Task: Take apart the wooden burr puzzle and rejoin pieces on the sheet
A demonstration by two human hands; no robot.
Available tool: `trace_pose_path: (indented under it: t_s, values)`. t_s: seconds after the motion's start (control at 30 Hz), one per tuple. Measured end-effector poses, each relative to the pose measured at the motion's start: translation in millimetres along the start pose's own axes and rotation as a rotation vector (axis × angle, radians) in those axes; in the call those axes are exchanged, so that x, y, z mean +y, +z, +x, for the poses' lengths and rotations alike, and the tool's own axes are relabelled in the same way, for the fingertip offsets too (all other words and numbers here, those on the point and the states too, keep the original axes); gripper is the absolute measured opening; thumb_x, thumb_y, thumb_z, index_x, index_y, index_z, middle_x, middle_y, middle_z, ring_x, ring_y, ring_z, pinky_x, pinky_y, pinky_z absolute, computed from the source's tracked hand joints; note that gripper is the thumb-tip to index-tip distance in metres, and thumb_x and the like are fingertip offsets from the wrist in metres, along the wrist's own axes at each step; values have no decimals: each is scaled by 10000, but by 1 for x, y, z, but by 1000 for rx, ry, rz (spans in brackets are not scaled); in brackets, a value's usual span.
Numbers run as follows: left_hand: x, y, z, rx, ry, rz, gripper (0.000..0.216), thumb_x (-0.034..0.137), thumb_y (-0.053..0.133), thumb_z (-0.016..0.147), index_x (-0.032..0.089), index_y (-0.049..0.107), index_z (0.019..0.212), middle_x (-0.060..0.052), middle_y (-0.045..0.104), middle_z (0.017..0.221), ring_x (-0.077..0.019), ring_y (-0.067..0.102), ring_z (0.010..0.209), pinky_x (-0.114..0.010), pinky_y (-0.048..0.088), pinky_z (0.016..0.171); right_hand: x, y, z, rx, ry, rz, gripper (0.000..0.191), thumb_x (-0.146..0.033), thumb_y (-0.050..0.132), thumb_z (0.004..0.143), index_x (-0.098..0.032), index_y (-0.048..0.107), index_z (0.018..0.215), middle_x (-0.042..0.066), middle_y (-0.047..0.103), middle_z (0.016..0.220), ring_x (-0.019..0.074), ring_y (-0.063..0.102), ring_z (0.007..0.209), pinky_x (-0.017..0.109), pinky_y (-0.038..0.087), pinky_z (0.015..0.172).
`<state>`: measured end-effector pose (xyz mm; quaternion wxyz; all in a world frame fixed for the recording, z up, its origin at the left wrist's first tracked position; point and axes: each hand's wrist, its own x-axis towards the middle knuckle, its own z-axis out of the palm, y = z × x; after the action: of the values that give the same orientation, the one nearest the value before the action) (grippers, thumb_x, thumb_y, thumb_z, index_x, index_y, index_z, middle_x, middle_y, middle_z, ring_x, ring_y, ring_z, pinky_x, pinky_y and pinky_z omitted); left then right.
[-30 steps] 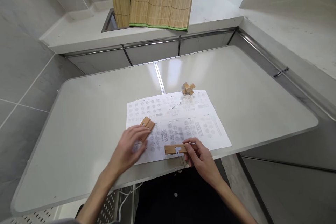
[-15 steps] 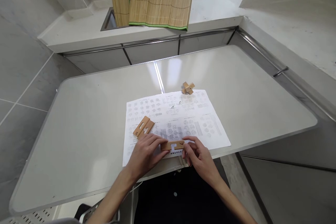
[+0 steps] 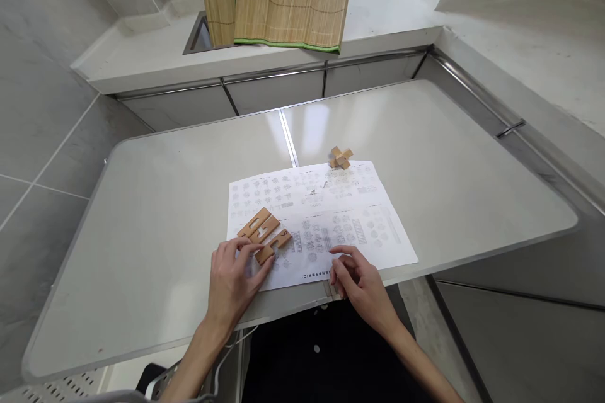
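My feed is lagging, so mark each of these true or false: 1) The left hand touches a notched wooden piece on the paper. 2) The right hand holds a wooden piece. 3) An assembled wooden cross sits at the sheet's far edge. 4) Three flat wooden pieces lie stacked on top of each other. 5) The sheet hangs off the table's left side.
1) True: the left hand has fingertips on the notched wooden piece lying on the printed sheet.
2) False: the right hand holds nothing; it rests at the sheet's near edge.
3) True: the wooden cross sits there.
4) False: the other two pieces lie side by side, flat.
5) False: it lies mid-table.
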<state>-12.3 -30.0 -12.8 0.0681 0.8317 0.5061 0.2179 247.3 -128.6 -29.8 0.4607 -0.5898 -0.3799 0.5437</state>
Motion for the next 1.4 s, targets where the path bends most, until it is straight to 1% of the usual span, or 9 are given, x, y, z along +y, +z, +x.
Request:
trace_pose_path:
  t_s: [0.1,0.17,0.3,0.37,0.63,0.83,1.03,1.17,1.4]
  values:
    - [-2,3,2,43,-33,-2,240,445,716,960,267,686,1118,-121,672,1190,-348,634,1116,-553,514,982,2,0,0,-2,10,-7,447,-635,559,1027,-230,613,1210,-2,654,752,159,549,548,289,476,541]
    - [-5,5,4,49,-29,-9,290,435,702,973,279,656,1212,-127,652,1344,-367,599,1250,-578,478,1064,3,0,0,-2,8,-9,434,-624,555,1033,-232,607,1212,-3,652,755,159,543,554,288,469,545]
    - [-13,9,8,-35,-1,-24,370,417,605,1034,302,576,1384,-102,575,1567,-364,489,1465,-576,424,1155,2,0,0,-8,-3,-13,402,-587,549,1050,-226,603,1218,0,651,756,148,537,559,277,463,545]
    - [-18,11,13,-57,-21,-17,394,421,573,1049,298,553,1423,-96,574,1582,-365,470,1491,-582,417,1162,1,0,-1,-7,-10,-16,396,-578,547,1053,-222,605,1216,3,651,754,145,538,557,275,459,540]
    - [-47,14,50,-9,-79,-58,458,452,561,1041,239,555,1446,-118,588,1565,-365,455,1498,-582,393,1203,0,1,-1,-13,-18,-14,369,-561,527,1068,-225,596,1204,-3,637,765,143,529,562,277,450,547]
    - [-73,16,84,-58,-70,-36,508,477,548,1021,240,554,1469,-106,577,1575,-370,469,1478,-574,379,1210,1,3,1,-8,-28,-69,364,-555,519,1068,-222,600,1192,-2,634,760,155,550,568,286,458,553]
    - [-93,29,110,-64,-35,-7,541,476,501,1031,185,550,1484,-136,533,1613,-372,418,1526,-562,342,1252,4,4,4,6,-50,-172,335,-527,505,1070,-226,628,1149,12,653,772,170,549,588,294,435,551]
    - [-89,38,104,-28,-56,-8,534,439,426,1071,190,490,1539,-136,461,1669,-363,340,1580,-575,313,1268,6,4,5,6,-62,-191,323,-516,502,1071,-229,638,1133,15,663,771,170,548,587,288,437,541]
    - [-56,43,68,38,-140,37,540,420,439,1074,183,469,1558,-144,476,1658,-387,340,1567,-590,301,1264,6,7,-3,82,-77,-102,335,-525,527,1060,-221,652,1126,18,651,759,167,565,580,275,470,528]
